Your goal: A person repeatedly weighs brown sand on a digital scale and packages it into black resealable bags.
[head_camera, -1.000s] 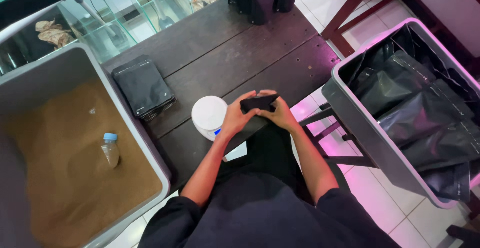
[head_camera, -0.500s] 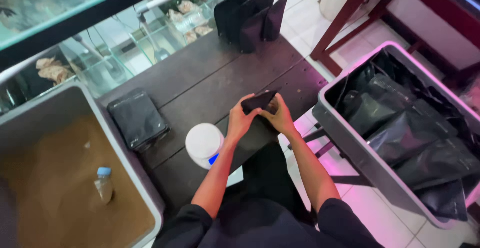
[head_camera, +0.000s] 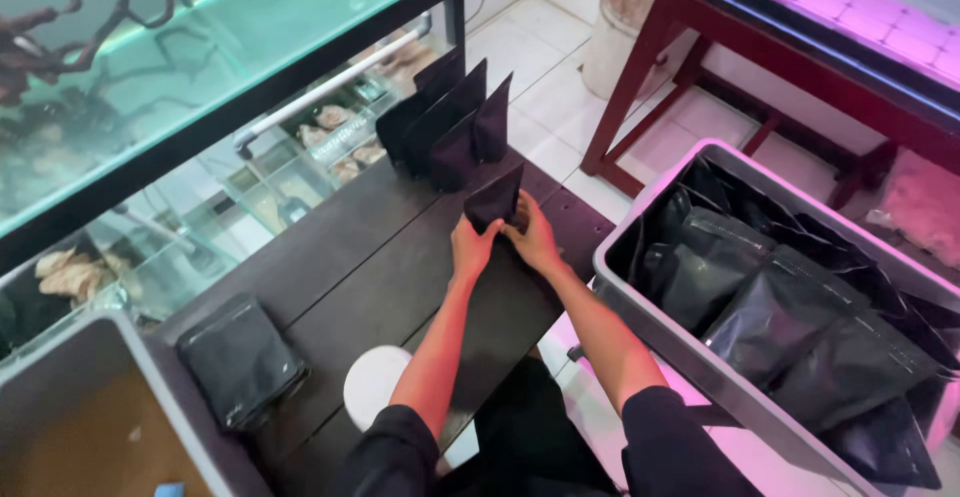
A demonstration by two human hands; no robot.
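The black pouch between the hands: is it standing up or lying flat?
Standing upright. The black pouch rests on its base on the dark table, its top edge pointing up, with the left hand and right hand steadying it.

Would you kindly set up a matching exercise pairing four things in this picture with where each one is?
Things:
1. Pouch in both hands
2. Round white lid
3. Grey bin
4. Flat black stack

Places:
A. Right of the table, full of black bags
B. Near table edge, beside the left arm
C. Upright, far end of the table, by a row of pouches
D. Left side of the table, by the sand tub

Pairs: 1-C, 2-B, 3-A, 4-D
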